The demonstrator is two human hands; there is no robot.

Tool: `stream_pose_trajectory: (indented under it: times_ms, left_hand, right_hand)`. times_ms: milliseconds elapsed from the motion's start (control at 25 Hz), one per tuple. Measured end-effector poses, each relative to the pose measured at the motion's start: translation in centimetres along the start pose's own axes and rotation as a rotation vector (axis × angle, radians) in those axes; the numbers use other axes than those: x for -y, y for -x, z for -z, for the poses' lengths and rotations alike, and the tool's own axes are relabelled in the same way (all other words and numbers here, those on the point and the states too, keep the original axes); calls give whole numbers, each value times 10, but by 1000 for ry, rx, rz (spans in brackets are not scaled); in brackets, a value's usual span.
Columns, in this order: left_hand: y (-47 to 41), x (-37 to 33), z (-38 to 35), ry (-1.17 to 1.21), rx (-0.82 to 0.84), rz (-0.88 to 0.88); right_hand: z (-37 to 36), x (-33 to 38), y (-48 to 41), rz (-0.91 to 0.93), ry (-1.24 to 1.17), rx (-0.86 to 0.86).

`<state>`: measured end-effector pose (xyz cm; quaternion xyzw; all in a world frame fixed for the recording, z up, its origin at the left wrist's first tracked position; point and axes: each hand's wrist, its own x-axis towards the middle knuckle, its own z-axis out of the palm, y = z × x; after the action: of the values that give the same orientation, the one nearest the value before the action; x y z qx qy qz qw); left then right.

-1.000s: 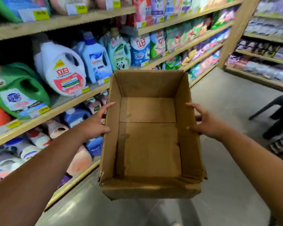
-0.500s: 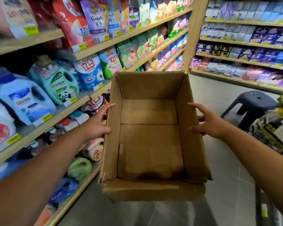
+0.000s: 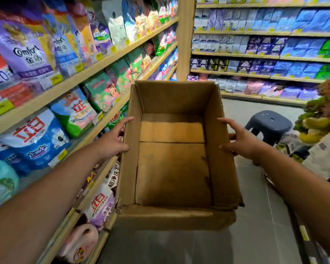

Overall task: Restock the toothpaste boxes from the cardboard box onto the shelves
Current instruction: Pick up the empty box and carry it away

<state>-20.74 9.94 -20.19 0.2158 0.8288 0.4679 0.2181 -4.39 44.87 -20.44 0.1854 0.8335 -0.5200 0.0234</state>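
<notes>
cardboard box is up in the air over the grey aisle floor, open top facing the camera, long axis pointing down the aisle. Inside, only its bare brown bottom flaps show, with a seam across about a third of the way from the far wall. Near rim is crumpled and torn at both corners. left grip grasps the box's left wall: index finger stretched forward along the rim, thumb against the wall, other fingers hidden behind the cardboard. right grip grasps the right wall the same way: index finger forward on the rim, thumb at the edge, remaining fingers curled against the outside. Both forearms run in from the bottom corners. Box sits just beside the left shelves, its left wall near the shelf edges; can't tell if it touches. Those shelves carry detergent bags in purple, blue and green, with yellow price tags on the shelf fronts; a pink jug on the lowest level, a teal jug at the far left. Across the aisle end, back shelves hold rows of blue and purple packs. A dark grey stool stands on the floor right of the box, beyond the right grip. Yellow-green bunch at the right edge, too blurred to identify.
</notes>
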Motion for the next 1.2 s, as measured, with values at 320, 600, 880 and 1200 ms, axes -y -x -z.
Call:
stream_pose_trajectory:
  times_ms: [320,600,880,1200]
  left_hand:
    - [-226,-27,5,0,60,-40]
    - [-432,-55,6,-41,55,-22]
    - [-631,-70,22,-63,81,-12]
    - [-874,-69,57,-108,235,-37]
  right_hand:
    - [79,-7,-184,-2,24,-71]
    - [178,-1,-370,-6,65,-51]
    - [236,3,-546,-18,62,-71]
    - [263,-10,-748,-126,-40,-176]
